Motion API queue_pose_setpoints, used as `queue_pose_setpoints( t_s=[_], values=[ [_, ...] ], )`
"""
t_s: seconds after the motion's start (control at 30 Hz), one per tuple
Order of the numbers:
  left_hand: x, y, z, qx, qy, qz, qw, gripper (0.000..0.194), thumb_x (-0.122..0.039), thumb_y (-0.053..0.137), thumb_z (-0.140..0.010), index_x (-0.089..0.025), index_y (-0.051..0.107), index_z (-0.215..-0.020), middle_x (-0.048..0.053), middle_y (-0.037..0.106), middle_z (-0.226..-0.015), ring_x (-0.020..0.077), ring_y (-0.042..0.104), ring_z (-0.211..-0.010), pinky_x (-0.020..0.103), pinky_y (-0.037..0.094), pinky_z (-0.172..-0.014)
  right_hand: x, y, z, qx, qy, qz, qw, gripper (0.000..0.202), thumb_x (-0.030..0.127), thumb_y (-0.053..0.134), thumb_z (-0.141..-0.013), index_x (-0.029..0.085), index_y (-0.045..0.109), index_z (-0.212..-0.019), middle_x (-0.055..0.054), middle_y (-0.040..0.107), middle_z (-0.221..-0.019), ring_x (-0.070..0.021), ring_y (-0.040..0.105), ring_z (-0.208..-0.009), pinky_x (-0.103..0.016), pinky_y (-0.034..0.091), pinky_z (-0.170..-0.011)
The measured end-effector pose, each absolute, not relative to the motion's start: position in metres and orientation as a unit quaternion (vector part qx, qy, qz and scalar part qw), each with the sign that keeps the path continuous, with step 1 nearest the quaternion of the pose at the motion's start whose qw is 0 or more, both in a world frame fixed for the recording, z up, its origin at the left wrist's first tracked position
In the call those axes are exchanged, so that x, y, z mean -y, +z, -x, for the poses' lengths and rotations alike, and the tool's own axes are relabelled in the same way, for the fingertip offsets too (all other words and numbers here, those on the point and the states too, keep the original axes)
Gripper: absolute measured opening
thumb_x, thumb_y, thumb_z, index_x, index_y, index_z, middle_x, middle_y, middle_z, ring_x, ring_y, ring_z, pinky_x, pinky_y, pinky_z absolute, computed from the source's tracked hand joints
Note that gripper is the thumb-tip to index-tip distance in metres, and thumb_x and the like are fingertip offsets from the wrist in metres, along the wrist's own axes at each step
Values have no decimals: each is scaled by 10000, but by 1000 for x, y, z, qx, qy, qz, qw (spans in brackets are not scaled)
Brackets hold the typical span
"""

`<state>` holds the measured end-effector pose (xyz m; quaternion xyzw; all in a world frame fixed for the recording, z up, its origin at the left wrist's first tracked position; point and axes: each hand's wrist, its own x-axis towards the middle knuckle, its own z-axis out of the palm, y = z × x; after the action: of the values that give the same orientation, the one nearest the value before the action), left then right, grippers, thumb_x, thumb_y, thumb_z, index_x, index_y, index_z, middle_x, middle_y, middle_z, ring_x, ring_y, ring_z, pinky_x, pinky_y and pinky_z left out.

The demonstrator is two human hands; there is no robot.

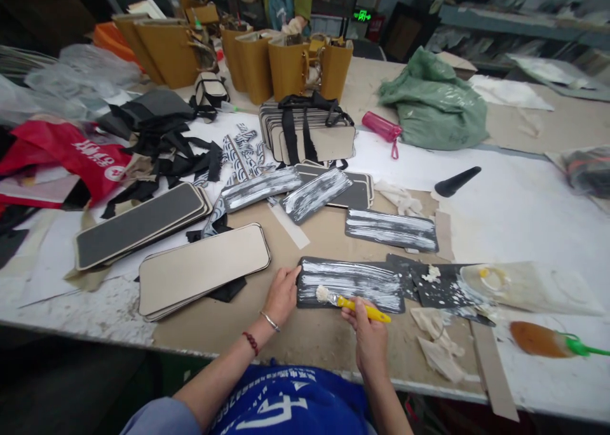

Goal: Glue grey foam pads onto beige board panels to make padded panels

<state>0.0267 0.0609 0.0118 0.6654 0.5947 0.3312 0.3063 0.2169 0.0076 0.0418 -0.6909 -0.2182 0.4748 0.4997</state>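
A yellow-handled brush is held in my right hand, its pale bristles on a dark panel streaked with white glue. My left hand rests at the panel's left end, fingertips touching its edge, fingers close together. Behind it lie three more streaked panels: one at the right, one in the middle and one farther left. To the left are a stack of beige panels and a stack of grey panels with beige rims.
A glue-spotted dark sheet and an orange-brown bottle lie at the right. Farther back are a strapped panel stack, a pink pouch, a green bag, tan bags and a person.
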Motion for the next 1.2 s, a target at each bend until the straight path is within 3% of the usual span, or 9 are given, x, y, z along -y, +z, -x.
queue_pose_setpoints(
  t_s=[0.17, 0.3, 0.4, 0.53, 0.63, 0.73, 0.97, 1.2],
  values=[
    [-70, 19, -30, -611, 350, -613, 357, 313, -86, 379, -750, -136, 592, -975, 83, 594, -877, 169, 552, -842, 338, 468, -792, -7, 40, -218, 222, 473, 699, 488, 434, 521, 599, -711, 126, 604, -892, -68, 661, -799, -196, 632, -699, -308, 537, -648],
    [-75, 20, -35, -639, 343, -552, 413, 180, -189, 437, -777, -144, 582, -874, 47, 625, -779, 147, 585, -706, 280, 495, -657, -9, 42, -218, 219, 476, 700, 485, 450, 535, 599, -705, 123, 600, -886, -70, 658, -789, -192, 629, -685, -309, 534, -656],
    [-74, 22, -35, -630, 335, -579, 394, 142, -259, 506, -765, -153, 593, -802, 35, 619, -742, 148, 579, -683, 280, 489, -651, -10, 42, -218, 213, 476, 700, 487, 452, 538, 603, -699, 121, 602, -873, -65, 655, -752, -195, 627, -665, -315, 535, -644],
    [-75, 22, -34, -632, 318, -621, 337, 234, -271, 503, -781, -158, 589, -966, 49, 638, -792, 164, 588, -728, 317, 491, -716, -9, 41, -218, 209, 476, 702, 487, 444, 530, 611, -694, 127, 602, -880, -58, 653, -737, -200, 626, -653, -319, 536, -634],
    [-83, 18, -35, -628, 304, -632, 336, 341, -236, 425, -824, -150, 511, -1143, 95, 638, -1008, 182, 596, -901, 347, 474, -832, -8, 39, -219, 203, 477, 704, 486, 431, 518, 615, -695, 134, 600, -889, -65, 657, -768, -207, 629, -681, -321, 536, -642],
    [-95, 14, -34, -604, 278, -669, 332, 367, -178, 378, -826, -136, 500, -1170, 120, 580, -1150, 193, 546, -1043, 365, 434, -918, -7, 39, -218, 197, 479, 704, 486, 423, 515, 606, -705, 139, 596, -899, -65, 657, -776, -210, 631, -692, -323, 535, -652],
    [-111, 19, -22, -543, 157, -786, 249, 407, -70, 370, -773, -148, 533, -1138, 93, 616, -905, 194, 558, -865, 365, 482, -809, -9, 40, -217, 200, 475, 708, 483, 416, 523, 595, -706, 144, 596, -877, -51, 652, -702, -207, 629, -663, -314, 532, -631],
    [-120, 33, -14, -470, 51, -866, 166, 407, -57, 364, -785, -142, 513, -1154, 114, 591, -980, 222, 505, -877, 377, 448, -797, -10, 45, -216, 202, 465, 720, 474, 436, 550, 589, -694, 147, 602, -860, -55, 657, -676, -215, 629, -613, -325, 532, -614]
  ],
)
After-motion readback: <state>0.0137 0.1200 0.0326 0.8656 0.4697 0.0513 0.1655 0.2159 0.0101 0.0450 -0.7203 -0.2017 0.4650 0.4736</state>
